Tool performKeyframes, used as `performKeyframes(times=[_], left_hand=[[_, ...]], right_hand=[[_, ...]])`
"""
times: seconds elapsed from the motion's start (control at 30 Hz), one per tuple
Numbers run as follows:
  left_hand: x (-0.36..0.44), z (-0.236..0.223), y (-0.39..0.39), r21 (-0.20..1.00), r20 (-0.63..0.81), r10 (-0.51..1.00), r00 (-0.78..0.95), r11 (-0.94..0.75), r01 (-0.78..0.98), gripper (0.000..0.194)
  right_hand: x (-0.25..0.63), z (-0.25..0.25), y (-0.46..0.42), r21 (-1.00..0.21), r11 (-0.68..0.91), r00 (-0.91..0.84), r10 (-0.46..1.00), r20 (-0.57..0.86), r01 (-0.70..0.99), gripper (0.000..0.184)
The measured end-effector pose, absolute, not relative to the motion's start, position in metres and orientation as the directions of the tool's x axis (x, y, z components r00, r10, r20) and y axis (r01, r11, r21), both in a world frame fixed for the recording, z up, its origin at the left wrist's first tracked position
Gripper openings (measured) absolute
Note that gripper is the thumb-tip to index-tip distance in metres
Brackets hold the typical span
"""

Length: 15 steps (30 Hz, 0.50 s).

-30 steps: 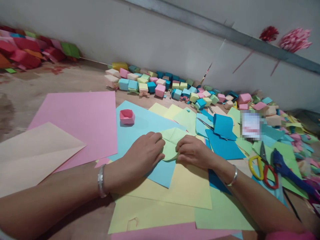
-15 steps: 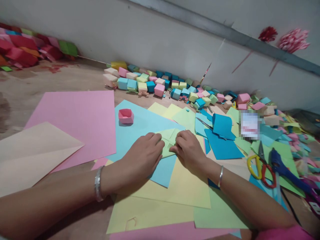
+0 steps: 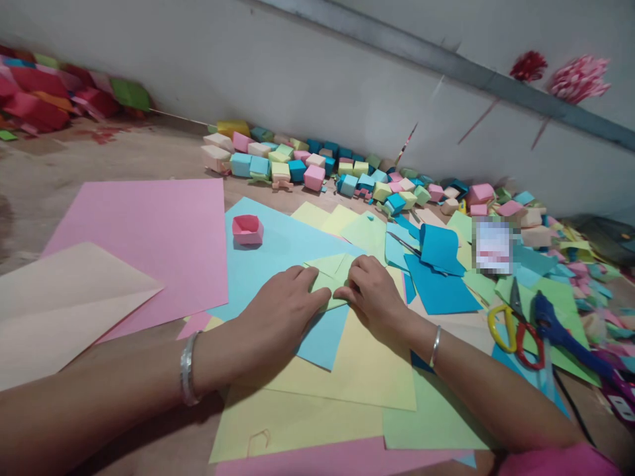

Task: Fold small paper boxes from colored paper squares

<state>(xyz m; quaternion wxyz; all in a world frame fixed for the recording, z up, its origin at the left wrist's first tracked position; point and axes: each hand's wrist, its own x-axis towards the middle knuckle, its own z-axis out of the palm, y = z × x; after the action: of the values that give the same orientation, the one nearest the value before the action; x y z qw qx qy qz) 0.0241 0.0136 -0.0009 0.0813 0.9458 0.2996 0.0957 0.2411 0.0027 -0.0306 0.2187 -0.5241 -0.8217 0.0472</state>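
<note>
A light green sheet of paper (image 3: pixel 331 266) with crease lines and folded flaps lies between my hands. My left hand (image 3: pixel 282 307) presses on its left side, thumb along the near edge and fingertips on top. My right hand (image 3: pixel 371 289) has curled fingers and grips the right side, its thumb close to my left thumb. My palms and fingers hide both ends of the paper. Beneath it is a light blue sheet (image 3: pixel 278 246). On that sheet, beyond my left hand, stands a small open pink paper box (image 3: pixel 248 231).
A pink sheet (image 3: pixel 149 238) and a creased cream sheet (image 3: pixel 64 297) lie at left. Rows of small paper boxes (image 3: pixel 297 170) line the wall. Scissors (image 3: pixel 516 324), a blue-handled glue gun (image 3: pixel 560 330) and dark blue paper pieces (image 3: pixel 439 291) lie at right. Yellow sheets (image 3: pixel 297 420) spread in front.
My left thumb has shifted right along the paper's near edge, closer to my right thumb. My right hand has barely moved and still grips the paper. The view has drifted slightly.
</note>
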Motion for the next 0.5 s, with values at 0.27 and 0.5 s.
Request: performKeyframes(times=[0.27,0.5], left_hand=[[0.024,0.006,0.021,0.181,0.038,0.483,0.875,-0.864,0.469,0.015],[0.022,0.006,0.021,0.150,0.024,0.469,0.883,-0.875,0.460,0.017]], right_hand=[[0.243,-0.038,0.009,-0.282,0.446,-0.357,0.879,0.316,0.849,0.033],[0.245,-0.041,0.013,-0.278,0.451,-0.367,0.879,0.305,0.848,0.035]])
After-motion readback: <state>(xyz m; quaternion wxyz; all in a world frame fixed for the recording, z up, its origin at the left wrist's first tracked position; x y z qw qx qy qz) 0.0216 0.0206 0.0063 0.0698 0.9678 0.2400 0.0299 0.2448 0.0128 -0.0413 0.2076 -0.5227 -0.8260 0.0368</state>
